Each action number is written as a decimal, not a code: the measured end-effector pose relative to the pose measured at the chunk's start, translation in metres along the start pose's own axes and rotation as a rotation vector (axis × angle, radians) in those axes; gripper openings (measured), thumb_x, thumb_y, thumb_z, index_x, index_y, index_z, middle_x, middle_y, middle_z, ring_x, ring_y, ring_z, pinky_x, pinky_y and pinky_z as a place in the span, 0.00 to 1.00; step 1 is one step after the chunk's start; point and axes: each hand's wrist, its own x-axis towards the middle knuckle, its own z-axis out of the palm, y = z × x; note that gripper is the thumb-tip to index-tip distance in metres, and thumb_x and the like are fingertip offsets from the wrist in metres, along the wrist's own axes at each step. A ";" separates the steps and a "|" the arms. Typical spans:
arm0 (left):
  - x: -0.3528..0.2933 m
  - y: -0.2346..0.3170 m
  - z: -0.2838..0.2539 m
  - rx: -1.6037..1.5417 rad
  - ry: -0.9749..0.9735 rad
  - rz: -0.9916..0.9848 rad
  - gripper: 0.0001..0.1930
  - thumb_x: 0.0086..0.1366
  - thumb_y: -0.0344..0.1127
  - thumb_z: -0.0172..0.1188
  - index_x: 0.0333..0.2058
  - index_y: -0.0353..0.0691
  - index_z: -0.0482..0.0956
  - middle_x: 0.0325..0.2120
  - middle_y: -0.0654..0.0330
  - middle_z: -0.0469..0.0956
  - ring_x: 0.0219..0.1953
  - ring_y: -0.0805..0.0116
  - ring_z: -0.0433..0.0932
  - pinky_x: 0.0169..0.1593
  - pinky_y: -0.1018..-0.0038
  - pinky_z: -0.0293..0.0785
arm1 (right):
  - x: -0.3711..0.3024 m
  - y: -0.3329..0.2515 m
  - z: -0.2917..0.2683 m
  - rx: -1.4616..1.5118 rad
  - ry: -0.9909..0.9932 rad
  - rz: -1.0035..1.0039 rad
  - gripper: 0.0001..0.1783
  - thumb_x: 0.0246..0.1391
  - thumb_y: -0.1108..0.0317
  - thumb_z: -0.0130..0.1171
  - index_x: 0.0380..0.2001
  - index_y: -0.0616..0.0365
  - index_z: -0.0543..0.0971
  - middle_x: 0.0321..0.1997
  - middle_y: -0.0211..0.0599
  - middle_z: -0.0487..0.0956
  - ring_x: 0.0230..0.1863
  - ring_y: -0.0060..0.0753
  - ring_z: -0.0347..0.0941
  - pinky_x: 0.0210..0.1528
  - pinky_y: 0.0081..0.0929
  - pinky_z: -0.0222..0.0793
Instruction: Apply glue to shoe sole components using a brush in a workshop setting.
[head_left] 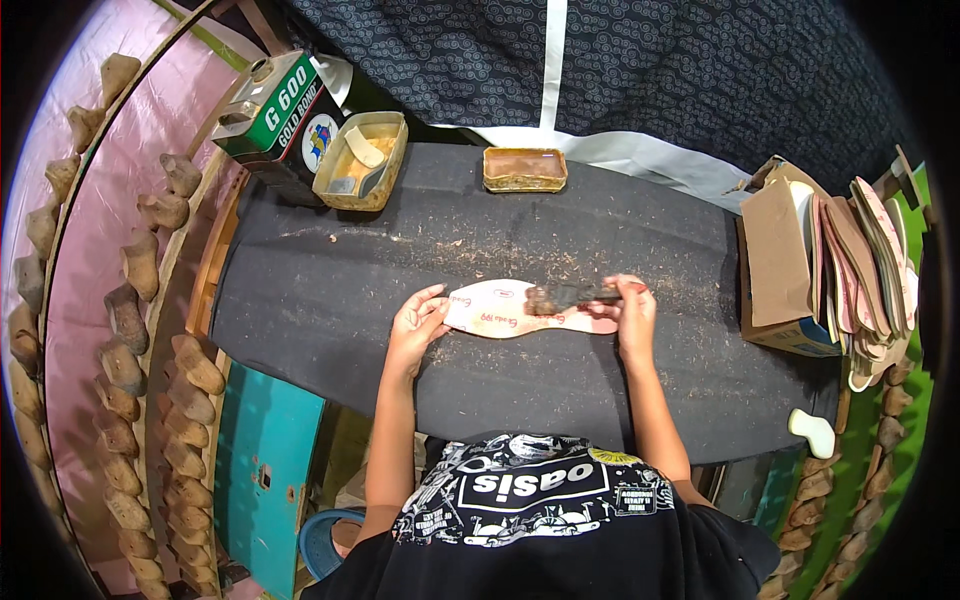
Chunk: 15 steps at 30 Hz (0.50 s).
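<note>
A pale pink shoe insole (495, 311) lies flat across the middle of the black work table (330, 300). My left hand (418, 325) presses its fingertips on the insole's left end. My right hand (630, 312) grips a dark, glue-crusted brush (568, 295), whose head rests on the insole's right half.
A shallow tray of yellow glue (361, 160) and a green glue can (277, 112) stand at the table's back left. A small rectangular tin (525, 169) sits at the back centre. A cardboard box of stacked insoles (850, 265) is at the right. Wooden shoe lasts (130, 320) line racks on both sides.
</note>
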 end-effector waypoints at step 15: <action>0.000 -0.001 0.000 0.022 0.006 0.011 0.17 0.55 0.30 0.53 0.44 0.39 0.65 0.30 0.68 0.72 0.30 0.83 0.70 0.31 0.89 0.67 | 0.003 -0.033 0.071 -0.324 -0.094 -0.307 0.09 0.50 0.69 0.47 0.23 0.63 0.72 0.20 0.28 0.71 0.20 0.15 0.66 0.21 0.14 0.64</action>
